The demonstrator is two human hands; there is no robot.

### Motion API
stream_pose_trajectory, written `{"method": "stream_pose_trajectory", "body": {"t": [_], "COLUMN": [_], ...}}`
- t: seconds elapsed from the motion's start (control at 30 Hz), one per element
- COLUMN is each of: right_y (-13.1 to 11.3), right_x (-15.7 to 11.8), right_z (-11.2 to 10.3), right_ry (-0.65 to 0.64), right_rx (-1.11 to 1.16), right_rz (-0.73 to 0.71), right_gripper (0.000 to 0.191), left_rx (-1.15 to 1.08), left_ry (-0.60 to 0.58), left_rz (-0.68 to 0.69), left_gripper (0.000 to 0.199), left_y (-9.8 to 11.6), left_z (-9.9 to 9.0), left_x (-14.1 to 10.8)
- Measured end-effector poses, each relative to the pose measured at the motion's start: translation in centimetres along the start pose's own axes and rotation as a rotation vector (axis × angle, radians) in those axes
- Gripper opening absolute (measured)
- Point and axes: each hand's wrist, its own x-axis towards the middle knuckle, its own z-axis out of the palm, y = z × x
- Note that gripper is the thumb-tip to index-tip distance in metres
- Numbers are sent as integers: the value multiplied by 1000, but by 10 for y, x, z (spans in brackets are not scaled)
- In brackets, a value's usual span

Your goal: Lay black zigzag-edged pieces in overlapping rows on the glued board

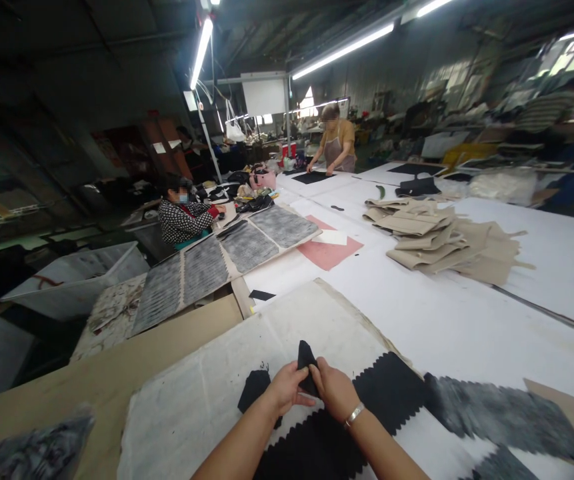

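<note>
Both of my hands are together over the pale board [187,400] in front of me. A small folded black fabric piece [307,355] is pinched between them, its tip pointing up and away. My left hand [287,388] grips its left side, fingers closed. On the other side my right hand [335,392], with a silver bracelet at the wrist, is closed on the same piece. Another black fabric piece [253,389] lies left of my left hand, partly behind the forearm. Black zigzag-edged strips [389,387] lie beneath and right of my hands, partly covered by my right forearm.
Grey zigzag-edged strips [507,410] lie at the right. Beige fabric pieces [441,233] are heaped farther back, near a red sheet [329,247]. A board with grey panels [251,247] stands left. One person [184,217] sits beyond it; another person [339,143] works at the far table.
</note>
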Motion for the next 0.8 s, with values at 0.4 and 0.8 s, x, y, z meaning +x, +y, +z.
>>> {"method": "stream_pose_trajectory", "body": {"t": [0.4,0.8], "right_y": [15,35], "right_x": [7,14], "right_z": [-1,17], "right_ry": [40,258], "right_rx": [557,593], "right_rz": [-13,27], "right_gripper": [27,18], "left_rx": [76,35], "left_ry": [149,293], "left_rz": [218,245], "left_gripper": [43,29], "left_y": [-7,-25], "left_z": [4,7], "left_x": [4,27]}}
